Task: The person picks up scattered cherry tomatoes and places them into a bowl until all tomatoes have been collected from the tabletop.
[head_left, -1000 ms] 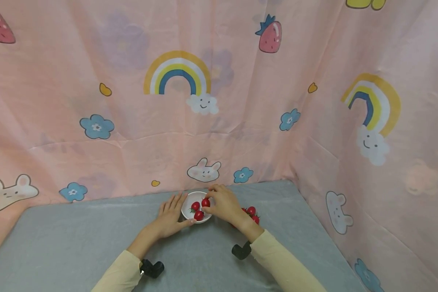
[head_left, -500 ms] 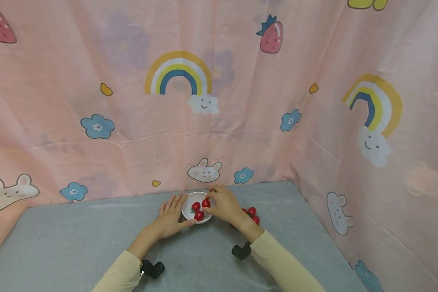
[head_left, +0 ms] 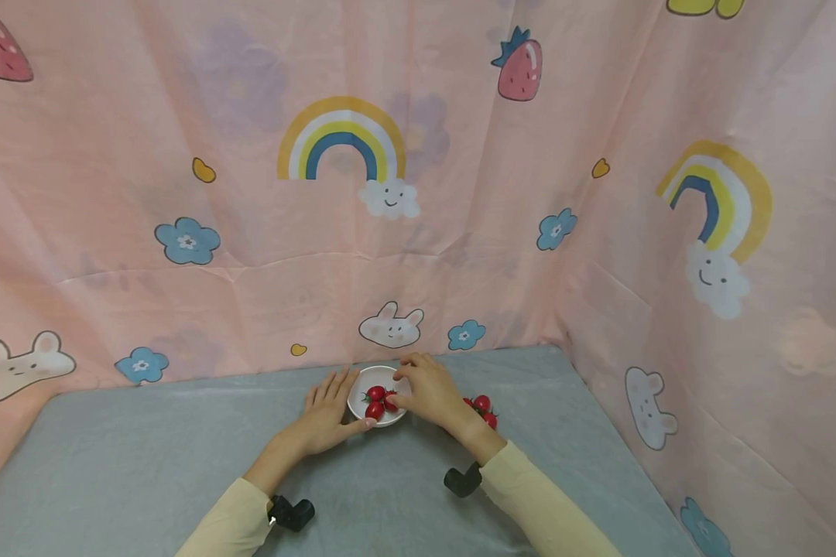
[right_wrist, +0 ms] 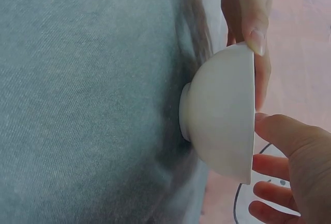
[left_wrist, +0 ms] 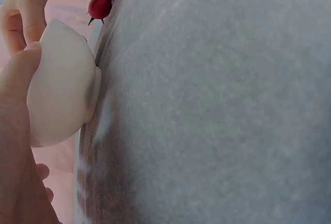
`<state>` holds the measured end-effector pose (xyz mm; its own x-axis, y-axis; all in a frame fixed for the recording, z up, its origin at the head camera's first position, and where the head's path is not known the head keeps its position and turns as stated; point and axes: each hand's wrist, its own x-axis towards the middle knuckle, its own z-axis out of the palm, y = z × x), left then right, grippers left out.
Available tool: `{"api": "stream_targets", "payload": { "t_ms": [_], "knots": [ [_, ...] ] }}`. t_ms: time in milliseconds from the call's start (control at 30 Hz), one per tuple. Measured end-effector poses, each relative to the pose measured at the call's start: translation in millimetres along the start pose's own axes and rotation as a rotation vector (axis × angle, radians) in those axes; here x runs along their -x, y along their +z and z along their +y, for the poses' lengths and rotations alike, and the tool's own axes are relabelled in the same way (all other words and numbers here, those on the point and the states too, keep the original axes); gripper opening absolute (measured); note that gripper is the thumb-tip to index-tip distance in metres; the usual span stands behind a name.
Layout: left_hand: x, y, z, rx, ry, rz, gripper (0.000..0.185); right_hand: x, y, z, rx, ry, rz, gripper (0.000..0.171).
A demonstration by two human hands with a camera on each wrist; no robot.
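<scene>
A white bowl (head_left: 371,377) stands on the grey cloth with three red cherry tomatoes (head_left: 374,411) inside. My left hand (head_left: 323,418) lies along the bowl's left side, fingers extended and thumb touching the near rim. Over the right rim, my right hand (head_left: 428,391) has its fingers loosely spread, the thumb dipping in right at one tomato. The right wrist view has the white bowl (right_wrist: 222,110) from the side, my right thumb (right_wrist: 282,131) at its rim and no tomato visible between the fingers. The bowl's wall hides the tomatoes inside from both wrist views.
More cherry tomatoes (head_left: 483,404) lie on the grey cloth (head_left: 383,495) right of the bowl, partly hidden by my right wrist. A pink printed curtain (head_left: 265,309) hangs behind and along the right side. Black wrist cameras (head_left: 291,513) jut inward from both wrists.
The tomato under my right hand has dropped lower into the bowl and the front one has shifted slightly left. My right fingers have let go of it; my left hand has stayed put.
</scene>
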<state>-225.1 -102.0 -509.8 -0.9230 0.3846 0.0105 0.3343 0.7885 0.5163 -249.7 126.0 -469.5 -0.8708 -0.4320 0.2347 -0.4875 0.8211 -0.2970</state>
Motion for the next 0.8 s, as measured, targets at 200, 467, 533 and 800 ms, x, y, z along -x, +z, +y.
{"api": "stream_targets", "payload": {
  "t_ms": [200, 467, 533, 800],
  "knots": [
    [-0.4, 0.2, -0.8, 0.001, 0.003, -0.001, 0.098, 1, -2, 2, -0.027, 0.006, 0.010, 0.038],
    [1.3, -1.3, 0.1, 0.004, 0.000, -0.008, 0.098, 4, -8, 7, -0.036, 0.028, 0.012, 0.037],
    [1.7, -1.6, 0.4, 0.005, -0.001, -0.005, 0.098, 5, -9, 10, -0.039, 0.022, 0.023, 0.036],
    [1.4, -2.0, 1.8, 0.017, -0.020, -0.022, 0.099, 11, -15, 28, -0.032, -0.010, 0.079, 0.036]
  ]
}}
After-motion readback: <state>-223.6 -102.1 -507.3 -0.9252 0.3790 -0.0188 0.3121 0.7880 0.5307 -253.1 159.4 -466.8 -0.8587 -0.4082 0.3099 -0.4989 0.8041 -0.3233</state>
